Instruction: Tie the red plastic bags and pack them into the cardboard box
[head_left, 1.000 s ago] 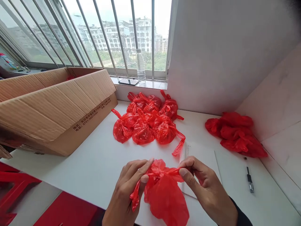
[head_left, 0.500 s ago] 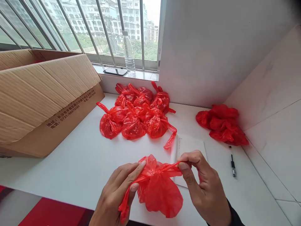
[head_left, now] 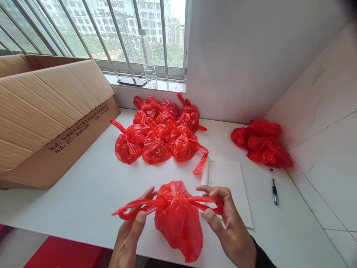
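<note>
A red plastic bag [head_left: 178,223], tied at its top, sits near the table's front edge between my hands. One handle loop reaches left and another right from the knot. My left hand [head_left: 131,227] is beside the left loop, thumb in front and fingers behind, spread apart. Around the right loop my right hand [head_left: 225,216] curves with thumb and fingers apart, and the loop lies in the gap between them. What is inside the bag is hidden by the red plastic.
Several tied red bags [head_left: 158,143] stand grouped at the back. A cardboard box [head_left: 61,111] is at left. Right of centre lies a notebook [head_left: 231,178], with a pen [head_left: 275,193] and a red plastic pile [head_left: 262,143] beyond. A bottle [head_left: 149,63] and phone [head_left: 132,81] rest on the sill.
Both hands have loosened from the bag's handles, and the fingers have spread. The left hand has moved off the knot, and the left loop now sticks out sideways.
</note>
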`<state>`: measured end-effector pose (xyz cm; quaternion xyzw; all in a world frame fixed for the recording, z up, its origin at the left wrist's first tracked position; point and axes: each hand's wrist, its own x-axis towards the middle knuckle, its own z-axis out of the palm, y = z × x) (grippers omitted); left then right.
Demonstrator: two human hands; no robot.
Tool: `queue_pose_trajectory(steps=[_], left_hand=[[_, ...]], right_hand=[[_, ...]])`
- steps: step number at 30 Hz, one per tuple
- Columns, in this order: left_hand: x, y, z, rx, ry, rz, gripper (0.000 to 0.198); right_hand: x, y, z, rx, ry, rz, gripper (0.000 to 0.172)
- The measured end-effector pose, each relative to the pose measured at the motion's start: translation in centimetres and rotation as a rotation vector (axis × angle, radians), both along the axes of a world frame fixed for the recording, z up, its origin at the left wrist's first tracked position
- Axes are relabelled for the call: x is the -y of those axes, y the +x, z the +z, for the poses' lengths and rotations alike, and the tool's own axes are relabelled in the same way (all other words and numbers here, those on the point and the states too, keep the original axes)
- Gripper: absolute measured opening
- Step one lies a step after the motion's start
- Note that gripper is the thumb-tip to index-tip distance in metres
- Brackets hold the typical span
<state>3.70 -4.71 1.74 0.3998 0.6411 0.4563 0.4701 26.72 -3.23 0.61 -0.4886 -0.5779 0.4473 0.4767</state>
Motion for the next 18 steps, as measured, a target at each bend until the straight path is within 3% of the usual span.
queue_pose_trajectory(steps=[2,4,7,10,12,15,18], left_hand=[[0.6,2.3,0.2,0.010,0.030,-0.018,0.054],[0.9,3.9,-0.6,-0.047,0.075,-0.079,0.056],[1.0,4.8,-3.2,-0.150,0.138,-0.134,0.054],[0.8,4.4,-6.0,-0.267,0.187,-0.130,0.055],[0.8,3.9,-7.1,-0.324,0.199,-0.146,0.055],[0.5,3.3,-6.9,-0.307,0.193,-0.135,0.051],[0.1,2.6,-5.2,-0.292,0.129,0.043,0.047]], right_hand=[[0.7,-1.7,-0.9,0.094,0.064,0.028,0.039],[1.4,-3.1,-2.4,0.266,0.149,0.012,0.050],[1.8,-4.4,-5.0,0.476,0.316,0.017,0.059],[1.4,-4.8,-7.5,0.579,0.502,0.149,0.070],[1.0,-4.9,-8.7,0.648,0.575,0.221,0.073],[1.0,-4.9,-9.7,0.682,0.613,0.217,0.069],[1.7,-4.7,-10.0,0.613,0.574,0.053,0.061]])
